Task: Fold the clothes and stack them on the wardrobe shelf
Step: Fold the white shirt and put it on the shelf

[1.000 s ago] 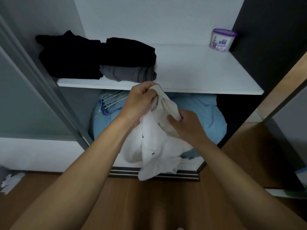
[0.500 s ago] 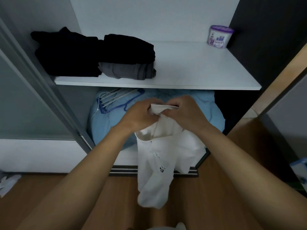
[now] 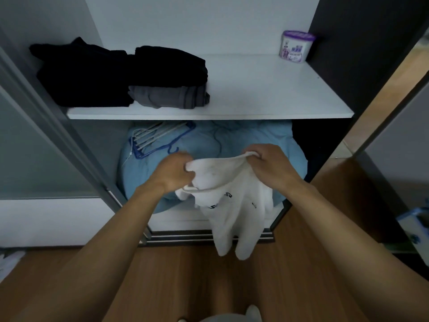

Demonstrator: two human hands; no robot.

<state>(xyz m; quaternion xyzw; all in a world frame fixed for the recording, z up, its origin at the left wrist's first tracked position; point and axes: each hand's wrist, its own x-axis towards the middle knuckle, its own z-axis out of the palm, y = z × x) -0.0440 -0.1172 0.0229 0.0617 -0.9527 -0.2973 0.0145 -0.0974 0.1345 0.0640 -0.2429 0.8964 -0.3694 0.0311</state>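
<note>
A white garment (image 3: 234, 205) with small black print hangs in front of the open wardrobe, below the white shelf (image 3: 267, 89). My left hand (image 3: 173, 174) grips its top edge on the left and my right hand (image 3: 269, 166) grips the top edge on the right, the cloth stretched between them. Two long parts of it dangle toward the floor. On the shelf's left lie a black folded pile (image 3: 81, 75) and a black garment (image 3: 169, 66) stacked on a grey one (image 3: 167, 97).
A purple-lidded tub (image 3: 296, 46) stands at the shelf's back right. Under the shelf sits a light blue bundle (image 3: 209, 145) with blue and white hangers (image 3: 157, 138) on it. A sliding door frame (image 3: 58, 135) runs on the left, wooden floor below.
My hands have dropped lower and drawn apart, spreading the garment's top edge between them. My right hand moved up from the cloth's middle to the top edge.
</note>
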